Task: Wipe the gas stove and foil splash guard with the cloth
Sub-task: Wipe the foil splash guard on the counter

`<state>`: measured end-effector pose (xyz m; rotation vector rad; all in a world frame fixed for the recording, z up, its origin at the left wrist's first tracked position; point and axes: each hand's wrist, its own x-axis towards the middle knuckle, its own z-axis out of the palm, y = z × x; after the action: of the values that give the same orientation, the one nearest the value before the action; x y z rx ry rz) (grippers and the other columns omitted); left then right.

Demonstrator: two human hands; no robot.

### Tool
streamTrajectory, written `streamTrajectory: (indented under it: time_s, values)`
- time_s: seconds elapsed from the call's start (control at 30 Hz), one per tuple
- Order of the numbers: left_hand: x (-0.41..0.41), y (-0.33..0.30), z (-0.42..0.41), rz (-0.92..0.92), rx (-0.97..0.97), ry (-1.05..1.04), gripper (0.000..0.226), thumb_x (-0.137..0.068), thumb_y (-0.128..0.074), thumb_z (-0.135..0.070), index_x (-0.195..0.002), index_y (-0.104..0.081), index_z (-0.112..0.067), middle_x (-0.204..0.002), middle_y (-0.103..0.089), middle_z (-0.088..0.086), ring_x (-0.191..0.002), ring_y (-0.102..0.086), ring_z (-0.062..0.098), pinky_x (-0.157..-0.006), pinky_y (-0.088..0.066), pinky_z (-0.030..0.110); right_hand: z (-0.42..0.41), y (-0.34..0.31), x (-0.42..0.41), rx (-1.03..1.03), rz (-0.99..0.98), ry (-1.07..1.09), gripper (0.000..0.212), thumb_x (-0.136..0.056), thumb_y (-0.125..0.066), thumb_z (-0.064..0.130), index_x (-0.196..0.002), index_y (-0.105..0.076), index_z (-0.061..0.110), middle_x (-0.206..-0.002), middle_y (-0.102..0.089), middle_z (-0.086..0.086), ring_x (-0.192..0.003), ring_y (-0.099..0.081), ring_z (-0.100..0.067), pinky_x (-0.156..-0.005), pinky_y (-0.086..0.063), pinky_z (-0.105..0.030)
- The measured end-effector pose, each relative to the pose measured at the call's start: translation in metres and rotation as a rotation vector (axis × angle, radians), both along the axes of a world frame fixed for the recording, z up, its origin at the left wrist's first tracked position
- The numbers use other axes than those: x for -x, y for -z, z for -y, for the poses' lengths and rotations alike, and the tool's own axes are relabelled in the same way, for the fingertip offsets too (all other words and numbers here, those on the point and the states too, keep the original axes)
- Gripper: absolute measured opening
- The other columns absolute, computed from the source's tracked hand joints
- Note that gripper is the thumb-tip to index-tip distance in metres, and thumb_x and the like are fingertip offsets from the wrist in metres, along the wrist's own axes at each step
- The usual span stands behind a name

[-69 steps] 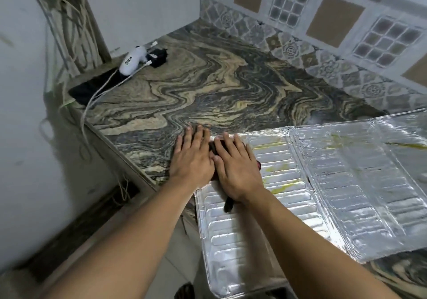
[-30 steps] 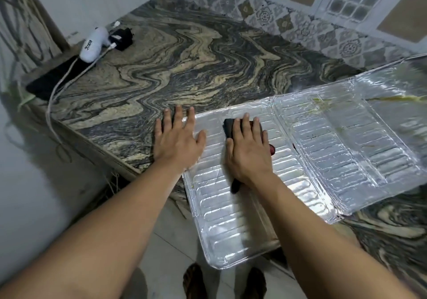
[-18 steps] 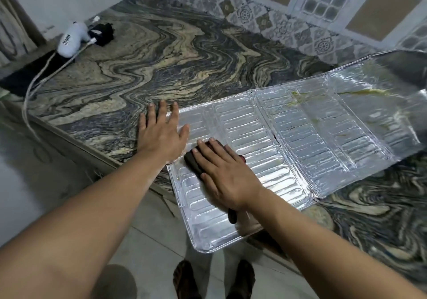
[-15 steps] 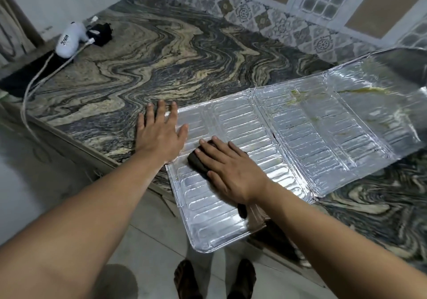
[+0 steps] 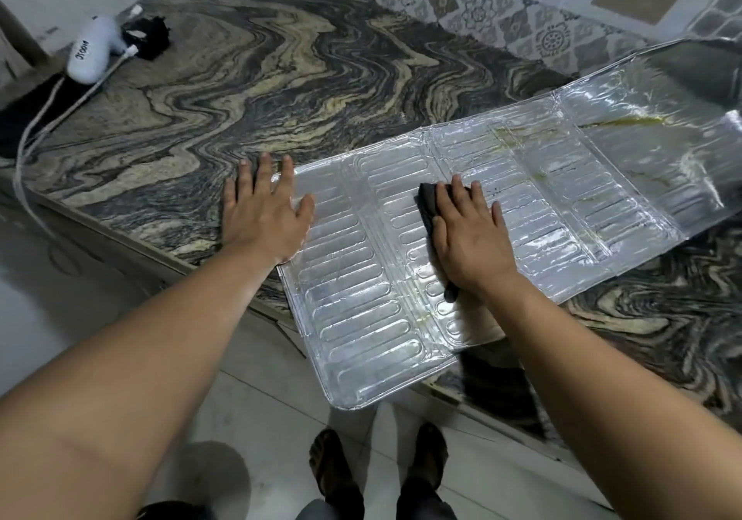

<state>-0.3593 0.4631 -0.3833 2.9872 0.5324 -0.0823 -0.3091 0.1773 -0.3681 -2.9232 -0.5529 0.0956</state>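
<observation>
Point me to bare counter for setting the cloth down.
Widest free patch: counter between left hand, tiled wall and white device. Smaller strip right of the foil guard, near edge. Crowded: the corner by the device's cable, and the guard under right hand and cloth.

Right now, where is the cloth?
In the head view, the dark cloth lies under the right hand, flat on the foil guard, right of the left hand.

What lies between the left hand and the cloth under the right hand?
In the head view, only bare ribbed foil of the splash guard lies between the left hand and the dark cloth under the right hand.
</observation>
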Motion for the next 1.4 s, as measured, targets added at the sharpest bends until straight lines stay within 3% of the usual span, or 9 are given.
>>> streamTrajectory:
  time_s: [0.27, 0.6, 0.73, 0.8, 0.87, 0.93, 1.1, 1.23, 1.4]
  values:
    - [-0.001, -0.003, 0.005, -0.013, 0.006, -0.033, 0.075, -0.096, -0.011, -0.063, -0.159, 0.001, -0.025, -0.168, 0.002, 0.008, -0.153, 0.003, 0.033, -0.123, -0.001, 0.051, 0.007, 0.004, 0.043, 0.0, 0.015, 0.11, 0.062, -0.098, -0.02, 0.039, -0.155, -0.013, 0.017, -0.164, -0.007, -0.008, -0.15, 0.001, -0.031, -0.12, -0.005, -0.051]
    - [0.0, -0.006, 0.007, -0.019, 0.004, -0.025, 0.074, -0.097, -0.012, -0.06, -0.159, 0.002, -0.023, -0.168, 0.002, 0.009, -0.153, 0.005, 0.035, -0.122, -0.001, 0.054, -0.017, 0.001, 0.109, -0.023, -0.038, -0.176, 0.062, -0.1, -0.023, 0.045, -0.156, -0.011, 0.019, -0.165, -0.004, -0.005, -0.151, 0.006, -0.029, -0.121, -0.003, -0.047]
    - [-0.004, -0.018, 0.015, -0.063, -0.203, 0.057, 0.07, -0.099, -0.01, -0.05, -0.158, 0.006, -0.017, -0.168, 0.007, 0.006, -0.152, 0.011, 0.035, -0.119, 0.002, 0.061, -0.015, 0.001, 0.111, -0.01, -0.039, -0.218, 0.063, -0.1, -0.023, 0.046, -0.156, -0.014, 0.018, -0.164, -0.007, -0.007, -0.151, 0.003, -0.031, -0.121, -0.007, -0.049]
    - [-0.01, -0.024, 0.025, -0.065, -0.331, 0.14, 0.069, -0.101, -0.021, -0.041, -0.158, 0.009, -0.016, -0.167, 0.011, 0.007, -0.151, 0.013, 0.037, -0.118, 0.005, 0.063, -0.015, 0.0, 0.111, -0.012, -0.04, -0.224, 0.063, -0.1, -0.023, 0.045, -0.156, -0.014, 0.018, -0.164, -0.006, -0.007, -0.151, 0.005, -0.03, -0.121, -0.005, -0.048]
    - [-0.016, -0.032, 0.041, -0.046, -0.375, 0.201, 0.083, -0.097, -0.046, -0.033, -0.158, 0.006, -0.013, -0.167, 0.009, 0.009, -0.151, 0.012, 0.039, -0.118, 0.006, 0.063, -0.015, -0.001, 0.111, -0.024, -0.044, -0.229, 0.063, -0.1, -0.022, 0.045, -0.156, -0.013, 0.019, -0.165, -0.004, -0.007, -0.15, 0.006, -0.03, -0.121, -0.002, -0.047]
    - [-0.026, -0.039, 0.064, 0.009, -0.274, 0.233, 0.086, -0.094, -0.055, -0.03, -0.159, -0.001, -0.012, -0.167, 0.001, 0.011, -0.152, 0.007, 0.038, -0.119, 0.003, 0.06, -0.014, -0.002, 0.111, -0.038, -0.05, -0.233, 0.063, -0.1, -0.021, 0.046, -0.156, -0.012, 0.018, -0.165, -0.004, -0.007, -0.151, 0.006, -0.029, -0.121, -0.001, -0.046]
    - [-0.055, -0.03, 0.116, 0.016, 0.241, 0.182, 0.069, -0.101, -0.032, -0.049, -0.16, -0.007, -0.021, -0.168, -0.001, 0.007, -0.153, 0.005, 0.031, -0.123, 0.0, 0.049, -0.012, -0.002, 0.11, -0.08, -0.047, -0.244, 0.064, -0.098, -0.024, 0.045, -0.155, -0.021, 0.014, -0.163, -0.012, -0.01, -0.151, -0.002, -0.031, -0.121, -0.007, -0.048]
    - [-0.053, -0.006, 0.12, 0.017, 0.122, 0.176, 0.072, -0.098, -0.018, -0.059, -0.16, -0.006, -0.023, -0.168, 0.0, 0.006, -0.154, 0.006, 0.029, -0.123, 0.005, 0.047, -0.001, -0.003, 0.108, -0.084, -0.055, -0.339, 0.062, -0.099, -0.025, 0.044, -0.154, -0.023, 0.015, -0.163, -0.016, -0.007, -0.151, -0.004, -0.029, -0.121, -0.008, -0.047]
    - [-0.054, 0.0, 0.121, 0.029, 0.053, 0.184, 0.073, -0.098, -0.016, -0.058, -0.16, -0.006, -0.022, -0.168, 0.0, 0.006, -0.154, 0.006, 0.029, -0.123, 0.003, 0.048, 0.016, -0.006, 0.091, -0.07, -0.092, -0.463, 0.06, -0.099, -0.027, 0.044, -0.155, -0.022, 0.022, -0.163, -0.015, -0.001, -0.151, -0.005, -0.027, -0.121, -0.002, -0.044]
